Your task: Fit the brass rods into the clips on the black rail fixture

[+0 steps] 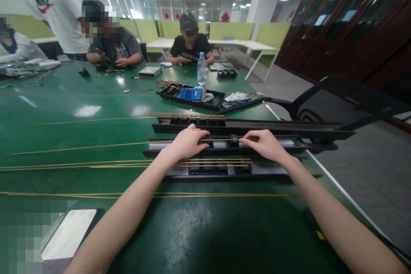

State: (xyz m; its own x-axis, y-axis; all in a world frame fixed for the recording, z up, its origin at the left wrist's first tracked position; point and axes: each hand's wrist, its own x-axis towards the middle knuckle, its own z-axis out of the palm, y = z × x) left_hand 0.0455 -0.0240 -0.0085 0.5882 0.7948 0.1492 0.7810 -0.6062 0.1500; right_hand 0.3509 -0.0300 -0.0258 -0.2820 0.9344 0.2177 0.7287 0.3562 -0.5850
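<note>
Three long black rails lie side by side across the green table (96,137): a far rail (257,127), a middle rail (224,147) and a near rail (224,172). A thin brass rod (96,146) runs from the left onto the middle rail. My left hand (188,141) rests curled on the middle rail, its fingers pressing on the rod. My right hand (263,143) pinches the same rod's end at a small black clip on the middle rail. More brass rods (80,164) lie along the near rail and in front of it (224,195).
A black tray (192,96) with a blue part and wires sits behind the rails, with a water bottle (201,68) beyond it. White gloves (236,97) lie at the right edge. A black chair (337,102) stands right of the table. Several people sit at the far side.
</note>
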